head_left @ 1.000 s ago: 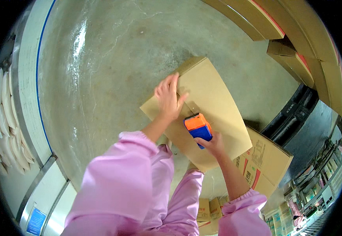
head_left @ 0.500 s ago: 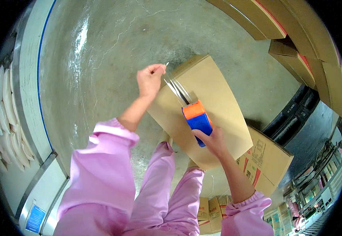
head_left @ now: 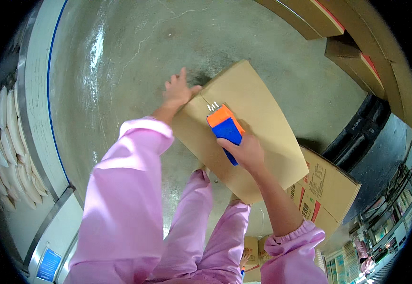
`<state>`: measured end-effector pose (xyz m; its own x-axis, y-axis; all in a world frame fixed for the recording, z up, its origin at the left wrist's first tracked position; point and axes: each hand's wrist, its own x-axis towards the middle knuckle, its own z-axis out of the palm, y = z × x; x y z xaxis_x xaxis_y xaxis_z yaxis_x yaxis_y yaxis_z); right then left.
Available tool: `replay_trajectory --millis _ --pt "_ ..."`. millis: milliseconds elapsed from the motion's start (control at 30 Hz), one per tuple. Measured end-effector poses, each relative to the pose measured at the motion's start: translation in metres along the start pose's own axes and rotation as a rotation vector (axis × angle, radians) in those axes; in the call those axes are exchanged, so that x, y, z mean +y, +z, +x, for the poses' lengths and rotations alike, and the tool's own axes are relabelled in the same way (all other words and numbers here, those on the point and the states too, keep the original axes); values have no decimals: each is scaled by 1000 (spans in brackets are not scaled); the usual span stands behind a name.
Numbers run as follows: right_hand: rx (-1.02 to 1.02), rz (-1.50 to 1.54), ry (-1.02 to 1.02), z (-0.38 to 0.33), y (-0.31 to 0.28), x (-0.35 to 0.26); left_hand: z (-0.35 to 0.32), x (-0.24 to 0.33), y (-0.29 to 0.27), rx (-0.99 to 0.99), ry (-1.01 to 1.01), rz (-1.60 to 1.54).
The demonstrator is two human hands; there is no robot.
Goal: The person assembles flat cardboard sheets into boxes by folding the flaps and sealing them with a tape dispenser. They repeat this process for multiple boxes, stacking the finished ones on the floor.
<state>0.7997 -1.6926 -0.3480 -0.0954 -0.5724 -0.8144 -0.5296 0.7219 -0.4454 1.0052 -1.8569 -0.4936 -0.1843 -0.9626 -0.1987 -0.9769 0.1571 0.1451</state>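
Observation:
A brown cardboard box (head_left: 267, 128) stands on the floor in front of me, turned at a slant. My right hand (head_left: 248, 154) grips a blue and orange tape dispenser (head_left: 227, 128) over the top of the box. Shiny glints of clear tape (head_left: 213, 106) show at the dispenser's front, close to a short seam in the cardboard. At the box's far left corner, my left hand (head_left: 177, 91) has its fingers spread, the thumb against the edge. Whether its palm presses on the side is hidden.
A printed carton (head_left: 326, 189) lies right of the box, near a black pallet (head_left: 357, 128). More cardboard boxes (head_left: 353, 71) stand at the upper right. White sacks (head_left: 14, 146) are stacked at far left behind a pale panel. Small boxes (head_left: 252, 246) sit behind my legs.
My left hand has gone from a pinch at the tape's end to spread fingers at the box edge. The dispenser has moved up and left, and the visible tape is shorter.

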Motion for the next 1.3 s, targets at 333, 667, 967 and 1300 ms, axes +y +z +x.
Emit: replay_trajectory --millis 333,667,967,1300 --pt "-3 -43 -70 -45 -6 65 -38 64 -36 -452 -28 -69" --pt "76 83 109 -185 30 421 -56 89 -42 -140 -54 264" --pt "-7 113 -70 -167 30 439 -280 291 22 -527 1725 238" --pt "92 131 61 -216 63 467 -286 321 54 -634 2234 282"
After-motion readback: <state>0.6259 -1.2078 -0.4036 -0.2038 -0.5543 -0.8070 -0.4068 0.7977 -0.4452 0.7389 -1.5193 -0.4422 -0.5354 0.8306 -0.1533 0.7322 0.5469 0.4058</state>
